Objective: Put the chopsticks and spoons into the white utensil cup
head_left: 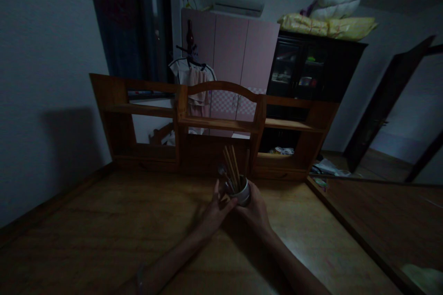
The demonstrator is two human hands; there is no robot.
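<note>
A small light-coloured cup stands or hovers just above the wooden surface; I cannot tell which. Several chopsticks lean out of it toward the upper left, along with a spoon whose bowl end points up. My right hand is wrapped around the cup's right side. On the other side, my left hand has its thumb against the cup's lower left, with the fingers curved up beside the spoon. The cup's far side and some fingertips are hidden, and the light is dim.
The pale wooden surface spreads around my arms. A wooden shelf unit with open compartments borders its far edge, and a wall is at left. Beyond stand pink cabinets, a black cabinet and an open door.
</note>
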